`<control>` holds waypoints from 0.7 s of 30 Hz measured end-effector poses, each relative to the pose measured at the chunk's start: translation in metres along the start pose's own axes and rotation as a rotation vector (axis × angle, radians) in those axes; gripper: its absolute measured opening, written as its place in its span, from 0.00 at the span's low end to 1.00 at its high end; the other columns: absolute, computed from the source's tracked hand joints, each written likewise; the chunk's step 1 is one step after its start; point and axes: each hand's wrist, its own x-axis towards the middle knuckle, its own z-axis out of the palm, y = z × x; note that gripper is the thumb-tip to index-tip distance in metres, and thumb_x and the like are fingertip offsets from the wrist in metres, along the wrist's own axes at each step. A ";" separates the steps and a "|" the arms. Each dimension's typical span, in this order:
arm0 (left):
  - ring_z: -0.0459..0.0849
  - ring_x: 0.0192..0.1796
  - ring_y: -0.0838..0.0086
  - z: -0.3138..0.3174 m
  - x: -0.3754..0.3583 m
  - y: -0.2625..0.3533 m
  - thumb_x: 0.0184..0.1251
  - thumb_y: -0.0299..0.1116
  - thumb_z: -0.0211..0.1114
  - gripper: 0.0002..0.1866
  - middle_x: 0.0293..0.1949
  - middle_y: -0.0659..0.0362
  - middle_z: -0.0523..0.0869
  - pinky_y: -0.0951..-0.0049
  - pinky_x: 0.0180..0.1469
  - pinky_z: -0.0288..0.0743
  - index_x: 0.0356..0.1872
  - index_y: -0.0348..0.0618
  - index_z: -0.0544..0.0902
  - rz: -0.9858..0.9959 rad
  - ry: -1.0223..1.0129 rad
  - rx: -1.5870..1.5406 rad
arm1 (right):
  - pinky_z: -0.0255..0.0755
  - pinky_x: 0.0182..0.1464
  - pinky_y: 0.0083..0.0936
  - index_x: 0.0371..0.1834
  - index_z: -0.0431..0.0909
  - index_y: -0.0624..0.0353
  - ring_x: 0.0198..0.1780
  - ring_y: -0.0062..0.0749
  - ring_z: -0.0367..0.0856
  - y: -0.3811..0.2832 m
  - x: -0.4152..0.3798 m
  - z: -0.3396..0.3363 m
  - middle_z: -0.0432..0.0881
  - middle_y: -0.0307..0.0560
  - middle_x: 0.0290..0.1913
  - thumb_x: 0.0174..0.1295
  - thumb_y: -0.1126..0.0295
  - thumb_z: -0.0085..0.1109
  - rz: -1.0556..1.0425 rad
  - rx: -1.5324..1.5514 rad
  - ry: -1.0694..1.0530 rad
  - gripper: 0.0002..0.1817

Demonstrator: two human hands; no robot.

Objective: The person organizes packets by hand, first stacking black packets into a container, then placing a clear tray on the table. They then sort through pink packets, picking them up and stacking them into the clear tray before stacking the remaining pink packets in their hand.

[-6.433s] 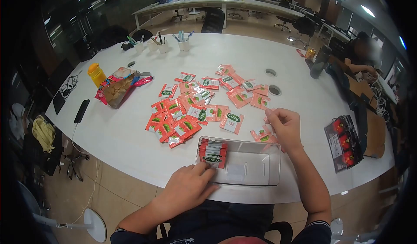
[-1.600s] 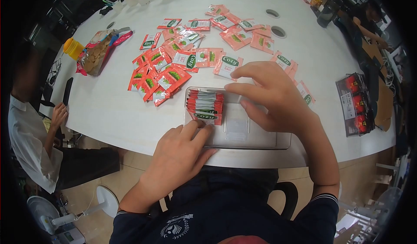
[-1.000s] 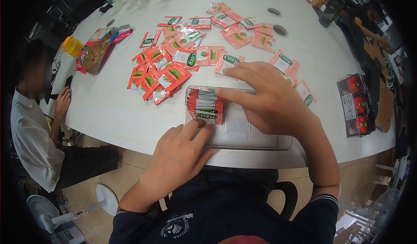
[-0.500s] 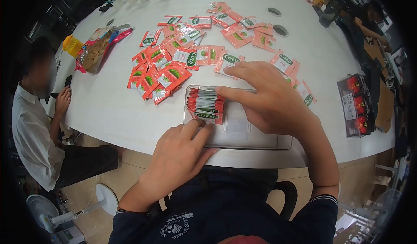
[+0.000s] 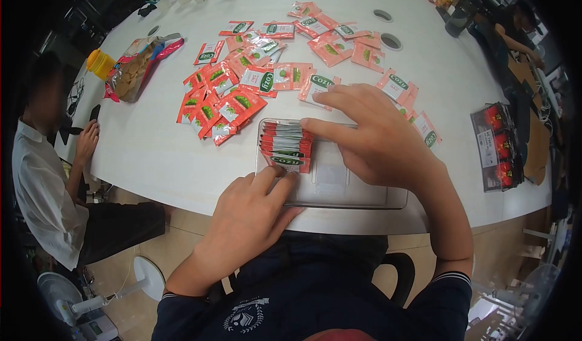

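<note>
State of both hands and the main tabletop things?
Clear plastic box: open, partly filled
Packet row: on edge at box's left
Loose Cozy packets: lying scattered, some overlapping
Snack bag: lying, opening unclear
Yellow bottle: upright
Left hand: fingers at row's near end
Right hand: index at row's far end

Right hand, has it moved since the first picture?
Yes: against the box, the right hand has moved left, from near its far right corner to the sachet row.
</note>
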 end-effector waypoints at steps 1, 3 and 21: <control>0.87 0.47 0.54 0.000 0.000 0.000 0.67 0.37 0.77 0.22 0.54 0.49 0.84 0.56 0.50 0.81 0.58 0.39 0.82 0.000 0.001 0.000 | 0.69 0.76 0.51 0.63 0.84 0.47 0.71 0.51 0.78 0.000 0.000 0.000 0.81 0.50 0.69 0.54 0.77 0.71 0.001 -0.001 0.001 0.29; 0.87 0.47 0.54 0.000 0.000 0.000 0.67 0.37 0.77 0.22 0.54 0.49 0.84 0.56 0.49 0.81 0.58 0.38 0.82 0.002 0.002 0.002 | 0.69 0.76 0.51 0.63 0.84 0.47 0.71 0.50 0.78 0.000 0.000 0.000 0.82 0.50 0.69 0.54 0.77 0.71 0.005 -0.007 0.002 0.29; 0.87 0.47 0.54 0.000 0.001 0.001 0.68 0.37 0.77 0.22 0.54 0.48 0.84 0.56 0.49 0.81 0.57 0.38 0.82 0.003 0.002 0.004 | 0.69 0.75 0.50 0.61 0.84 0.45 0.71 0.51 0.79 -0.001 0.000 0.000 0.83 0.50 0.67 0.55 0.76 0.71 0.021 -0.070 0.010 0.28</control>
